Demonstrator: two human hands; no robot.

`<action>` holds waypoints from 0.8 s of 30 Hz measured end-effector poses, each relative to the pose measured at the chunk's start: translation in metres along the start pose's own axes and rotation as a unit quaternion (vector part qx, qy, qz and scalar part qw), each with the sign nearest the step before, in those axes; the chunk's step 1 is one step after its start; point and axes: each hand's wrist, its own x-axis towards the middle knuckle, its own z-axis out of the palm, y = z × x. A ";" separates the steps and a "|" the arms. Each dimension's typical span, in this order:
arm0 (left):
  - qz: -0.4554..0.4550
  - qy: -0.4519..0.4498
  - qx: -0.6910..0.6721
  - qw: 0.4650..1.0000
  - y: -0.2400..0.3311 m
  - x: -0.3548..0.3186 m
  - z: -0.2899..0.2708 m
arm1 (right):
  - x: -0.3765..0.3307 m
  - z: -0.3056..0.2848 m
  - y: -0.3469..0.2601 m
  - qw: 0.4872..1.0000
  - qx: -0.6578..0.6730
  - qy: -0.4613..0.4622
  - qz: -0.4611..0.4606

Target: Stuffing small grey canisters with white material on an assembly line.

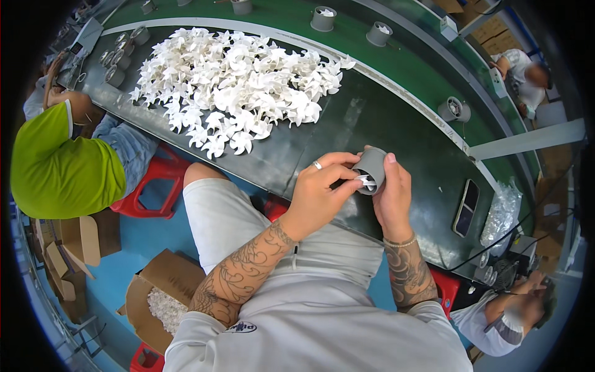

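My right hand (395,195) wraps round a short grey plastic cylinder (372,162), tilted with its open end toward me. Inside that opening sits a white bladed fan wheel (366,181), partly hidden by fingers. My left hand (321,193), wearing a ring, is closed with thumb and fingertips on the wheel at the cylinder's mouth. Both hands are above the dark table's (328,139) near edge. To the far left of them spreads a big heap of similar white fan wheels (242,77).
Grey cylinders stand on the green conveyor (421,74) beyond a pale rail. A phone (466,208) and a clear plastic bag (501,217) lie at right. A person in lime green (68,167) sits at left. A cardboard box (155,291) holds small white pieces.
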 end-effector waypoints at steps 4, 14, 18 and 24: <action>0.008 -0.003 -0.004 1.000 -0.001 0.002 -0.001 | -0.001 0.000 0.001 1.000 -0.003 -0.001 -0.001; -0.206 -0.087 -0.144 0.964 -0.005 0.011 -0.012 | -0.001 -0.007 0.011 0.990 -0.131 0.008 -0.052; -0.130 -0.136 -0.170 0.967 -0.003 0.015 -0.017 | 0.000 -0.007 0.009 0.986 -0.159 -0.001 -0.050; -0.098 -0.171 -0.103 0.975 0.002 0.015 -0.019 | -0.005 -0.003 0.001 0.991 -0.120 -0.001 0.050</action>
